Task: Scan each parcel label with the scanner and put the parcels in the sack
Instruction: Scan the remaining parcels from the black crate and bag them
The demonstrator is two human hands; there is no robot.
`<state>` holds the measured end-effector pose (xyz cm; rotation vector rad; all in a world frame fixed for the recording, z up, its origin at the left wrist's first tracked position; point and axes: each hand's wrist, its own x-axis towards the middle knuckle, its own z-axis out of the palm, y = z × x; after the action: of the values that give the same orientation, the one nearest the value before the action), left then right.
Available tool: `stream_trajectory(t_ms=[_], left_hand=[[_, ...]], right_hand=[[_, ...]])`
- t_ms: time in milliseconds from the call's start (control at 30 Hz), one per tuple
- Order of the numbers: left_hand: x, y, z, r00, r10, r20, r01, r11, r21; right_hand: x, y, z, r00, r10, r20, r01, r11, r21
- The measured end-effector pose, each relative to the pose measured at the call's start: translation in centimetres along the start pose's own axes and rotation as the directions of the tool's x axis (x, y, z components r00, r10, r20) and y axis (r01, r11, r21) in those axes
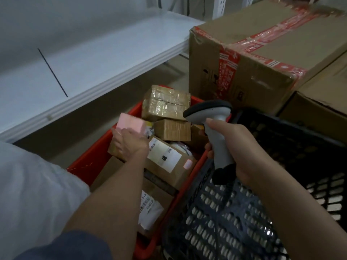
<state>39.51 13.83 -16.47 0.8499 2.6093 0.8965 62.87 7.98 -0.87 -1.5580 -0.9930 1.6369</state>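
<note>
A grey scanner [216,128] is gripped by the handle in the right hand [232,147], head aimed left over a red crate [90,160] of parcels. A labelled brown parcel [169,162] lies near the crate's right wall, a red glow on its corner. A small brown parcel [117,149] at the crate's left side is grasped by the left hand [131,143], a pink packet [129,126] just beyond. A black basket [234,212] sits right; a taped carton [262,59] is far right.

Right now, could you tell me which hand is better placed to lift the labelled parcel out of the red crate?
Left. The left hand already rests on the parcels beside the labelled parcel in the red crate, while the right hand grips the scanner.
</note>
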Motion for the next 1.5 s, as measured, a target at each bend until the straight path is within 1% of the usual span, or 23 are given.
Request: stream_trajectory(t_ms=[67, 133, 200, 233, 367, 467, 533, 600, 667, 700, 767, 833, 900, 933, 1033, 1133, 1200, 1233, 1300, 1333, 1433, 1467, 1500], left_hand=[[0.3, -0.6, 0.2, 0.997, 0.075, 0.031, -0.075, 0.997, 0.008], [0.5, -0.8, 0.4, 0.992, 0.092, 0.087, -0.097, 0.994, 0.051], [0.7, -0.6, 0.1, 0.997, 0.067, 0.034, -0.069, 0.994, 0.083], [0.8, -0.7, 0.0, 0.996, 0.09, 0.006, -0.09, 0.99, 0.104], [0.9, -1.0, -0.9, 0.978, 0.209, 0.008, -0.206, 0.953, 0.221], [-0.5, 0.1, -2.2, 0.976, 0.211, -0.059, -0.196, 0.961, 0.197], [-1.8, 0.9, -3.4, 0.969, 0.229, -0.096, -0.213, 0.964, 0.158], [-3.1, 1.8, -4.7, 0.972, 0.206, -0.114, -0.198, 0.977, 0.081], [-4.6, 3.3, -6.3, 0.989, 0.103, -0.108, -0.115, 0.988, -0.104], [-5.5, 4.2, -7.1, 0.997, 0.033, -0.075, -0.049, 0.972, -0.228], [-7.4, 5.4, -8.4, 0.993, -0.068, 0.095, 0.106, 0.869, -0.483], [-9.9, 6.0, -10.0, 0.942, -0.073, 0.328, 0.282, 0.702, -0.654], [-12.2, 5.9, -12.0, 0.851, -0.031, 0.525, 0.447, 0.57, -0.69], [-13.3, 5.8, -13.2, 0.807, 0.004, 0.59, 0.496, 0.536, -0.683], [-15.9, 6.1, -16.4, 0.744, 0.073, 0.664, 0.55, 0.498, -0.671], [-18.2, 6.7, -18.9, 0.732, 0.161, 0.662, 0.54, 0.454, -0.708], [-19.2, 6.9, -20.0, 0.714, 0.212, 0.668, 0.523, 0.473, -0.709], [-19.5, 6.9, -20.2, 0.687, 0.253, 0.682, 0.503, 0.512, -0.696], [-20.0, 6.9, -20.3, 0.592, 0.325, 0.738, 0.468, 0.606, -0.643], [-20.0, 6.8, -20.1, 0.561, 0.342, 0.754, 0.454, 0.634, -0.625], [-19.6, 6.9, -20.5, 0.54, 0.366, 0.757, 0.434, 0.65, -0.624], [-19.3, 6.9, -20.7, 0.506, 0.377, 0.776, 0.415, 0.682, -0.602], [-18.8, 6.7, -20.8, 0.451, 0.397, 0.799, 0.393, 0.716, -0.577]], right_hand=[[0.0, 0.2, -0.1, 1.0, 0.003, -0.008, -0.003, 0.999, -0.052], [0.1, 0.2, -0.3, 1.0, 0.003, -0.025, -0.004, 0.998, -0.064], [0.1, 0.2, -0.5, 0.999, 0.007, -0.038, -0.008, 1.0, -0.027], [0.0, 0.1, -0.5, 0.999, 0.008, -0.034, -0.008, 1.0, -0.008], [-0.2, -0.3, -0.5, 1.0, -0.017, -0.023, 0.017, 1.0, -0.018], [-0.6, -0.9, -0.6, 0.998, -0.05, -0.046, 0.049, 0.998, -0.027], [-1.2, -1.5, -0.6, 0.997, -0.059, -0.058, 0.061, 0.997, 0.04], [-2.2, -2.2, -0.6, 0.995, -0.07, -0.066, 0.076, 0.994, 0.083], [-3.2, -2.9, -0.6, 0.992, -0.094, -0.084, 0.101, 0.992, 0.081], [-3.7, -3.2, -0.5, 0.988, -0.109, -0.106, 0.119, 0.989, 0.084], [-4.9, -3.6, -0.3, 0.979, -0.13, -0.156, 0.146, 0.985, 0.097], [-6.4, -3.7, -0.2, 0.97, -0.143, -0.195, 0.165, 0.981, 0.1], [-8.1, -3.6, -0.2, 0.962, -0.159, -0.224, 0.189, 0.975, 0.119], [-9.0, -3.4, -0.3, 0.959, -0.168, -0.228, 0.197, 0.974, 0.11], [-11.5, -2.7, -0.6, 0.958, -0.167, -0.231, 0.17, 0.985, -0.01], [-13.2, -2.3, -0.9, 0.967, -0.184, -0.176, 0.175, 0.982, -0.066], [-14.1, -2.5, -1.0, 0.972, -0.202, -0.121, 0.195, 0.979, -0.065], [-14.4, -2.6, -1.1, 0.972, -0.212, -0.104, 0.205, 0.976, -0.072], [-14.5, -2.9, -1.5, 0.969, -0.22, -0.108, 0.209, 0.972, -0.105], [-14.4, -3.1, -2.0, 0.97, -0.209, -0.123, 0.195, 0.974, -0.114], [-13.8, -3.6, -4.0, 0.974, -0.138, -0.181, 0.138, 0.99, -0.009], [-13.5, -3.9, -4.8, 0.971, -0.133, -0.197, 0.143, 0.989, 0.038], [-13.2, -4.0, -5.6, 0.967, -0.136, -0.213, 0.155, 0.985, 0.072]])
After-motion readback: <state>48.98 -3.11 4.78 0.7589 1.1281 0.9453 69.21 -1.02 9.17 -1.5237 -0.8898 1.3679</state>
